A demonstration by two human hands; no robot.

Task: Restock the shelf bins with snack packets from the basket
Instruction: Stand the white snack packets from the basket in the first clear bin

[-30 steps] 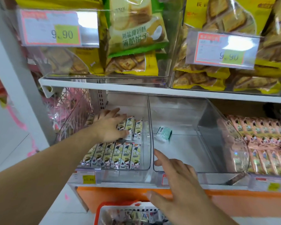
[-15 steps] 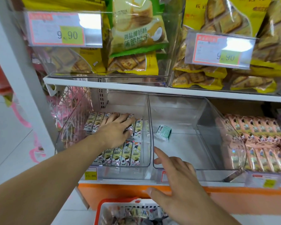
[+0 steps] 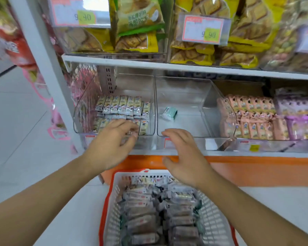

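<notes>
A white basket (image 3: 112, 201) with an orange rim stands on the floor below me, full of small snack packets (image 3: 142, 217). On the lower shelf a clear bin (image 3: 82, 110) holds rows of pale green packets (image 3: 121, 104). My left hand (image 3: 112, 141) hovers at this bin's front edge, fingers loosely curled and holding nothing. The neighbouring clear bin (image 3: 219, 102) contains a single mint-green packet (image 3: 169, 113). My right hand (image 3: 183, 157) is spread with relaxed fingers in front of that bin, above the basket's far rim.
Bins of pink packets (image 3: 247, 118) and purple packets (image 3: 299, 114) lie to the right on the same shelf. The upper shelf (image 3: 167, 65) carries large yellow biscuit bags behind price tags. A white shelf upright (image 3: 43, 68) stands at the left, with tiled floor beyond.
My left hand has drawn back out of the left bin to its front edge. My right hand has lifted slightly. The view has tilted down, showing more of the basket.
</notes>
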